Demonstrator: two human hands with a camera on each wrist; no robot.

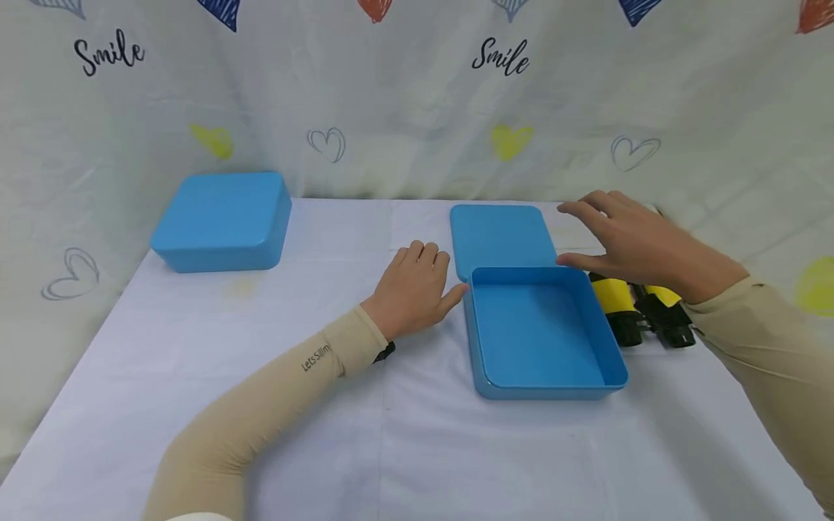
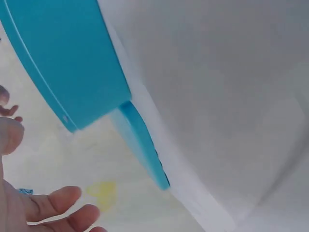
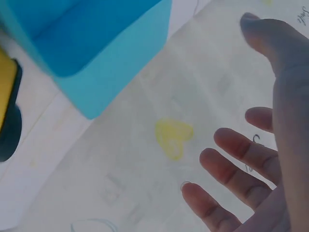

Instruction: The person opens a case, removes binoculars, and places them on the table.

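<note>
A blue rectangular box (image 1: 547, 394) stands with its top uncovered on the right half of the table. Behind it is a flat blue lid (image 1: 502, 233); whether the two are joined I cannot tell. My left hand (image 1: 413, 293) is just left of the box, thumb pointing at its wall, fingers loosely bent around nothing. Over the box's back right corner hovers my right hand (image 1: 628, 235), thumb and fingers spread. Black and yellow binoculars (image 1: 612, 297) lie right of the box, partly hidden by that hand and the box wall.
A second blue box (image 1: 221, 224), its top covered, sits at the table's back left. White cloth covers the table (image 1: 313, 456). Behind hangs a pale printed curtain (image 1: 404, 94) with hearts and lettering.
</note>
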